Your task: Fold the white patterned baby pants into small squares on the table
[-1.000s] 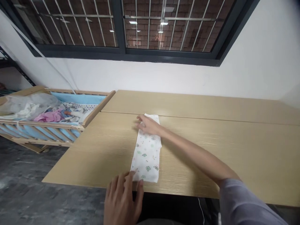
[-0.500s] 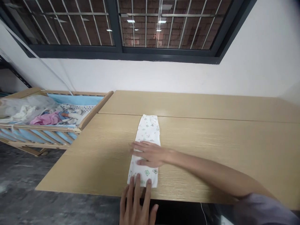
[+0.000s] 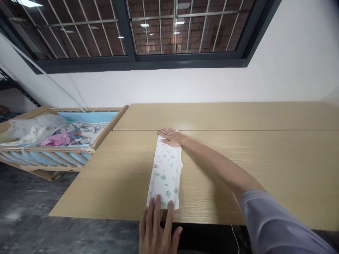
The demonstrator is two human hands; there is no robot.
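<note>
A white piece of baby clothing (image 3: 166,169) with small green and pink prints lies folded into a long flat strip on the wooden table (image 3: 251,169). My right hand (image 3: 171,137) rests flat across its far end, fingers stretched out to the left and covering that edge. At the near end, my left hand (image 3: 159,225) has its fingers spread, with the fingertips on the cloth's lower edge. Neither hand is closed round anything. Which kind of garment it is, I cannot tell from the folded shape.
To the left stands a wooden crib (image 3: 106,130) with blue lining, holding a pink cloth (image 3: 59,138), other fabrics and a translucent plastic bag (image 3: 39,123). A barred window (image 3: 137,63) is in the white wall behind. A thin cable (image 3: 235,238) hangs below the table's front edge.
My right hand has slid away from me along the cloth, from its middle to its far end. My left hand has stayed at the near edge. The view has shifted slightly.
</note>
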